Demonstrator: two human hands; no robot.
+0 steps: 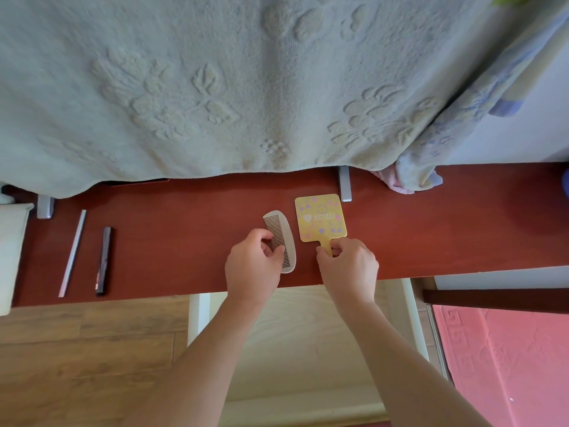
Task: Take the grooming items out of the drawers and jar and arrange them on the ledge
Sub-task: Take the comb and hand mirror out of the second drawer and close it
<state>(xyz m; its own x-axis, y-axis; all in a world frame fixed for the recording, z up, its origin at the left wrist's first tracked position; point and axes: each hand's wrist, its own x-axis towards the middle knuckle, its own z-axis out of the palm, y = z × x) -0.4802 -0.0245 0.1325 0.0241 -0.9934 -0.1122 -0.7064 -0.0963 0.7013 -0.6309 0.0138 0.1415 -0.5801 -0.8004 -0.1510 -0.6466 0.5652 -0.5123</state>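
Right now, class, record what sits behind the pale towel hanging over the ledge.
One grey foot pokes out below the towel onto the ledge, a second foot further left; what they carry is covered.

Pale embossed towel [215,87] above, wood floor [77,349] and pink rug [508,365] below

Red-brown ledge [431,229] — white comb [284,232], yellow hand mirror [320,218], silver stick [73,252], dark pencil [104,261] — flat on it.
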